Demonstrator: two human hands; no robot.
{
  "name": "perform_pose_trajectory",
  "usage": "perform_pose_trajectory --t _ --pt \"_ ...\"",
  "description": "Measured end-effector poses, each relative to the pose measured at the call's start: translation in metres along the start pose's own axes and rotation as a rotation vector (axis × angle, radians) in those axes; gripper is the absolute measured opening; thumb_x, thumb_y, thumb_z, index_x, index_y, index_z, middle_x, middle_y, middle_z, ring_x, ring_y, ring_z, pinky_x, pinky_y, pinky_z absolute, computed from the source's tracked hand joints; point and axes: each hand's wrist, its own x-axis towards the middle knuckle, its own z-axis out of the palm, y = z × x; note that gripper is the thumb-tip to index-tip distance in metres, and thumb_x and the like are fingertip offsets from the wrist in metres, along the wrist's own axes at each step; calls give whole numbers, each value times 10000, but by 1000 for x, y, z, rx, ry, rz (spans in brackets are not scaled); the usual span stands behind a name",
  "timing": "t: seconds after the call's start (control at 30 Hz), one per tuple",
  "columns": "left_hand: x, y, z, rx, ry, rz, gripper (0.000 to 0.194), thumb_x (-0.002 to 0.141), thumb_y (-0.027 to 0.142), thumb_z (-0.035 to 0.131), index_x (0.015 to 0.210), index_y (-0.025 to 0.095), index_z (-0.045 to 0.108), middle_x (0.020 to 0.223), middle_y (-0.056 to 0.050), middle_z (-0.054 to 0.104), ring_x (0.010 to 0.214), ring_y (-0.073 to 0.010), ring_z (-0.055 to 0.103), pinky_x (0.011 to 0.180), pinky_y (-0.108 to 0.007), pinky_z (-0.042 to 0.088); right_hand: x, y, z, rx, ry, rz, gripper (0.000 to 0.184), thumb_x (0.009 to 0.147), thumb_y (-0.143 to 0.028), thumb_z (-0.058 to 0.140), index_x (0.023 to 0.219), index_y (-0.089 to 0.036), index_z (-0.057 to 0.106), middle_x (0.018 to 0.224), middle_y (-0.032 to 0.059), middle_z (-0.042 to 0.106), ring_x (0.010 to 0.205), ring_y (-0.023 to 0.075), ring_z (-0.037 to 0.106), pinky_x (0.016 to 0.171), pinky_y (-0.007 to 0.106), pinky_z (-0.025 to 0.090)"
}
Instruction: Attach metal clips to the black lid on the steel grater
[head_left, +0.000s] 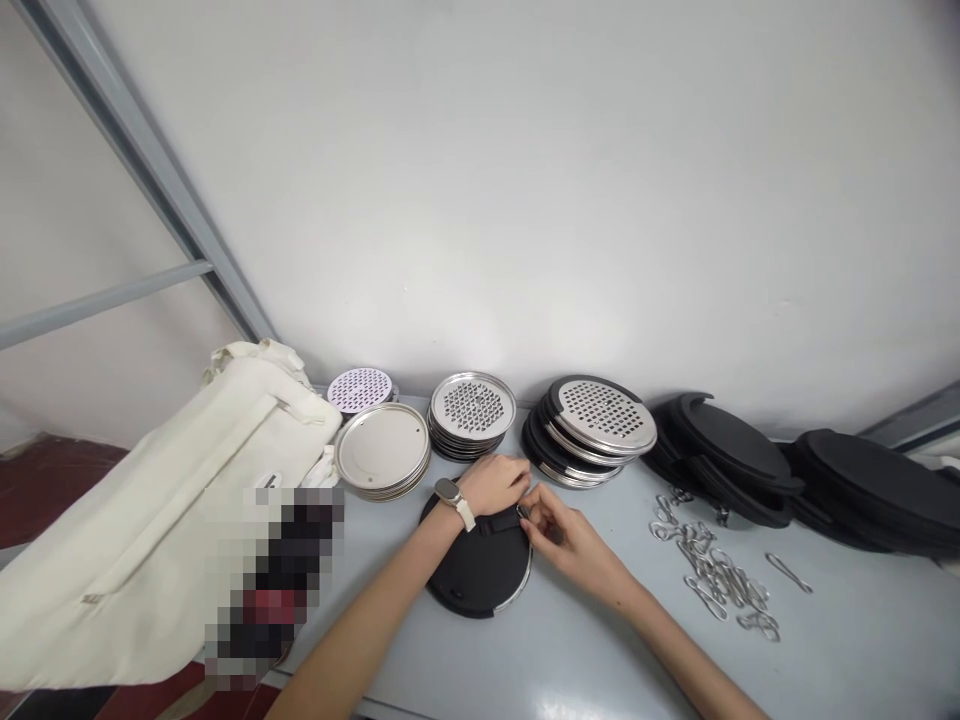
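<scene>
A black round disc [480,575] with a metal rim along part of its edge lies on the table in front of me. My left hand [496,484], with a watch on its wrist, rests over the disc's far edge. Its fingers are bent around that edge, and the fingertips are partly hidden. From the right, my right hand [556,530] pinches a small metal clip [523,511] against the disc's far right edge, beside a short black strip [499,522]. How the clip sits on the disc is hard to make out.
Behind my hands stand stacks of plain metal discs [382,450], perforated metal discs [472,408] and black-rimmed grater discs [606,412]. Black round covers [731,445] are piled right, near loose bent-wire clips [720,575]. A cream bag [172,500] leans at left.
</scene>
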Motion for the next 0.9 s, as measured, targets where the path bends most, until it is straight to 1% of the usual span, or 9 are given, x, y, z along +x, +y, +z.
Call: perform_pose_trajectory --t 0.2,0.37,0.67,0.9 --pt "0 -1 1 11 9 10 244 947 277 381 831 178 571 812 -44 661 758 -175 621 666 -248 408 -1 -1 0 0 -7 2 93 910 -285 447 889 -220 385 676 -55 454 601 117 450 565 235 343" --pt "0 -1 1 11 6 13 234 945 272 388 841 178 575 816 -45 662 755 -173 621 675 -250 415 -1 -1 0 -13 -14 11 111 899 -283 450 873 -224 360 670 -56 462 601 119 447 574 241 347" --pt "-1 0 1 10 4 6 235 945 272 390 833 179 574 814 -38 662 754 -169 619 669 -244 414 -1 -1 3 -18 -8 9 99 901 -291 431 917 -220 364 643 -71 406 574 110 400 550 232 327" --pt "-1 0 0 8 5 11 241 945 269 384 823 176 570 807 -36 660 754 -171 621 652 -244 407 -2 -1 2 -29 2 0 133 905 -316 431 854 -227 347 631 -69 397 562 109 385 533 230 314"
